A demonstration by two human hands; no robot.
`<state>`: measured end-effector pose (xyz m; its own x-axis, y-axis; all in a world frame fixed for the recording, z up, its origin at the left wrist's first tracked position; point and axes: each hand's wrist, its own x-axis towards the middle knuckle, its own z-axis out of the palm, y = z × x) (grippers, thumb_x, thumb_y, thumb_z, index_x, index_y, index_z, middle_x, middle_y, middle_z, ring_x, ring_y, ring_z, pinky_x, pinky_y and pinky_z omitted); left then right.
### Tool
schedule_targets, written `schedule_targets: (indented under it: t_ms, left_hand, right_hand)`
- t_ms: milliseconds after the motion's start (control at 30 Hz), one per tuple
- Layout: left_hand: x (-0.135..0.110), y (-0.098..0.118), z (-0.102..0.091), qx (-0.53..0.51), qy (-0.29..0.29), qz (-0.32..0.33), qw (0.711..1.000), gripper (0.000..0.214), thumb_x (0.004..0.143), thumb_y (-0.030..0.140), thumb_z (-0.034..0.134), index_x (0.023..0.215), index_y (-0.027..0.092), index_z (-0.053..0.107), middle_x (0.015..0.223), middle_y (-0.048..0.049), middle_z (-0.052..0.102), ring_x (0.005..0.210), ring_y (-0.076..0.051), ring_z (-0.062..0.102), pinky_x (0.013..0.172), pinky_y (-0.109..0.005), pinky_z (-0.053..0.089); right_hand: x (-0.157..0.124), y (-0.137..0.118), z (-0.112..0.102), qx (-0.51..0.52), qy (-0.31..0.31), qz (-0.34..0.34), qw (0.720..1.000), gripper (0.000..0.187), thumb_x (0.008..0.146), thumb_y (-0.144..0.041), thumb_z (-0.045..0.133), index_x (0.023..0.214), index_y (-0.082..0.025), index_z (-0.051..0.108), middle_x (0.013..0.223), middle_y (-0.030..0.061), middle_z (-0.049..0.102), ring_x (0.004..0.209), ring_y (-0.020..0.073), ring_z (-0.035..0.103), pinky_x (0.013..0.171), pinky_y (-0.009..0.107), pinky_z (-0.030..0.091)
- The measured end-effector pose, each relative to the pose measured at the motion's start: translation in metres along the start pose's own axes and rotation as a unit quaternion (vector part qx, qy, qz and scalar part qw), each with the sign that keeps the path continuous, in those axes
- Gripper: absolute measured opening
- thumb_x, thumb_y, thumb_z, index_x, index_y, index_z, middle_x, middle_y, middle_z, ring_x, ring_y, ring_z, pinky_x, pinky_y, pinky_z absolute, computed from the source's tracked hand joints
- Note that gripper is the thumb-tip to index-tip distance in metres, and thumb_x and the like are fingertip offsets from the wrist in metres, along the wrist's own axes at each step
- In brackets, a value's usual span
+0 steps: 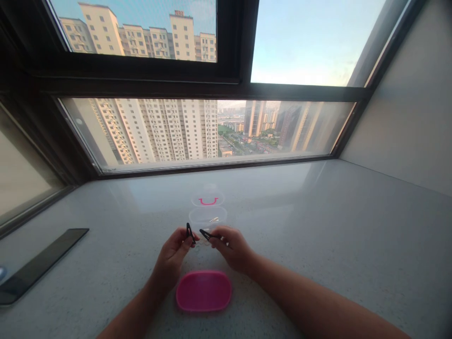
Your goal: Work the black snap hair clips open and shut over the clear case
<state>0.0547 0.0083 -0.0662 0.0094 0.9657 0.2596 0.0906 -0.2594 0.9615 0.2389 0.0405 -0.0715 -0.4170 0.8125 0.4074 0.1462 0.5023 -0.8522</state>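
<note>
My left hand (171, 256) pinches a small black hair clip (189, 232) between thumb and fingertips. My right hand (233, 247) pinches a second black hair clip (206, 234), its tip pointing left toward the first. Both clips hover just above an open clear plastic box (207, 217) with a small pale item inside. Behind the box lies a clear lid (208, 198) with a pink U-shaped handle. A pink oval lid (204, 290) lies on the counter between my forearms.
A speckled grey stone counter (335, 235) runs up to a wide window (212, 132) showing tall buildings. A long dark flat strip (38, 263) lies at the left. A grey wall (406, 117) borders the right side.
</note>
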Motion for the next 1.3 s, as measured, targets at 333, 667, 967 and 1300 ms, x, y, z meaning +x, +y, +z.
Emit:
schedule_targets:
  t_ms: [333,667,967,1300]
  left_hand:
    - [-0.002,0.004,0.003,0.015,0.019,-0.023,0.999,0.015,0.078,0.031,0.059,0.078,0.016,0.059,0.062,0.0001,0.059,0.06,-0.015,0.055,0.06,-0.026,0.044]
    - [-0.003,0.003,0.002,0.001,0.01,-0.037,0.999,0.017,0.079,0.033,0.059,0.081,0.016,0.058,0.066,-0.0007,0.063,0.053,-0.012,0.055,0.051,-0.023,0.043]
    - [-0.003,0.003,0.002,0.001,-0.006,-0.056,0.998,0.023,0.078,0.038,0.057,0.085,0.016,0.058,0.059,-0.0011,0.063,0.044,-0.011,0.052,0.04,-0.02,0.035]
    - [-0.004,0.001,0.002,0.005,-0.012,-0.053,0.998,0.021,0.081,0.036,0.055,0.088,0.016,0.055,0.061,-0.0002,0.061,0.043,-0.01,0.051,0.041,-0.02,0.034]
  right_hand:
    - [-0.001,0.009,0.006,0.109,-0.023,0.066,0.992,0.011,0.084,-0.024,0.044,0.086,-0.016,0.052,0.061,-0.0022,0.055,0.046,0.0075,0.05,0.042,0.017,0.041]
    - [-0.003,0.001,0.001,0.06,-0.02,0.011,0.998,0.01,0.087,-0.024,0.047,0.088,-0.018,0.054,0.08,0.0039,0.065,0.067,0.0122,0.058,0.06,0.024,0.047]
    - [0.001,-0.008,-0.002,-0.014,0.023,-0.069,0.997,0.008,0.081,-0.023,0.056,0.078,-0.017,0.061,0.08,0.0058,0.059,0.075,0.0159,0.054,0.069,0.028,0.044]
    - [-0.005,0.001,0.002,0.006,-0.008,0.016,1.0,0.005,0.076,-0.014,0.05,0.08,-0.018,0.051,0.062,-0.0029,0.048,0.051,0.0082,0.042,0.048,0.02,0.034]
